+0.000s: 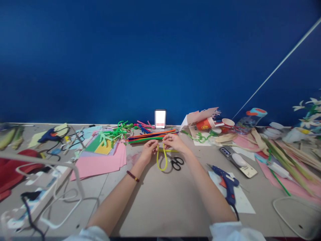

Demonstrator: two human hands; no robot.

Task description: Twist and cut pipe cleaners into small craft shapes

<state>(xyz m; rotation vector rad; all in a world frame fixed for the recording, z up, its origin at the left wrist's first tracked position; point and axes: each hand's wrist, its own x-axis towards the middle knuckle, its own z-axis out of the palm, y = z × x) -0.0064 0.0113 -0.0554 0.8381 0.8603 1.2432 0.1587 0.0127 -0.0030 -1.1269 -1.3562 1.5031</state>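
Blue wall (160, 60) behind a grey table (155, 207). Through the head camera I see left hand (149, 150) and right hand (175, 142), each finger-pinching one yellow stem (162, 169), looped between them beside scissors (173, 162).

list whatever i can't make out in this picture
Head view throughout:
Pinched parts of the yellow pipe cleaner: hidden by the left hand and right hand.
What the bright upright screen shows: lost to pixelation.
Lettering on the stacked red paper cups: too small and blurred.
The rest of the white flowers: cut off by the right edge.
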